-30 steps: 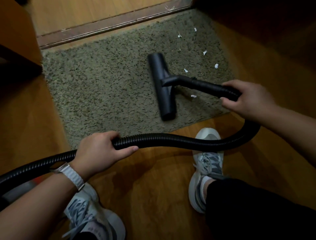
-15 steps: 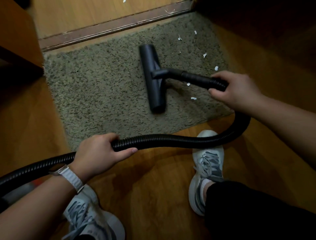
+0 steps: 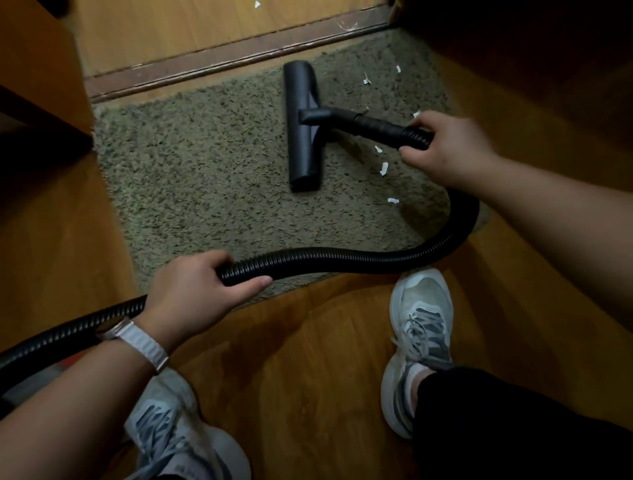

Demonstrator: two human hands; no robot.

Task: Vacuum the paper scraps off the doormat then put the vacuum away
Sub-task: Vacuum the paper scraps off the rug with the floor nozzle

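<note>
Shoes: your two grey shoes (image 3: 420, 342) stand on the wooden floor (image 3: 291, 370) at the near edge, just short of the doormat.
Left hand: your left hand (image 3: 191, 291) is wrapped around the ribbed black hose (image 3: 329, 258) at the mat's near edge; use it only to feed slack so the hose does not tug the head off line.
Hose: it loops from your left hand out to the right and back up to your right hand, lying over the near right corner of the mat.
Right hand: your right hand (image 3: 448, 147) grips the hose end where it meets the short tube; steer from here, with the head kept flat on the pile.
Floor head: the black vacuum head (image 3: 303, 126) lies on the doormat (image 3: 205, 178), right of centre, its length running near to far.
Paper scraps: the white paper scraps (image 3: 383, 168) all lie right of the head, some near the tube and some toward the far right corner; the left of the mat looks clean.
Next pass: draw the head slowly rightward over them, overlapping strokes, as shaggy pile likely grips paper.
Threshold: one more scrap (image 3: 257, 4) lies beyond the door strip (image 3: 205, 68), off the mat.
</note>
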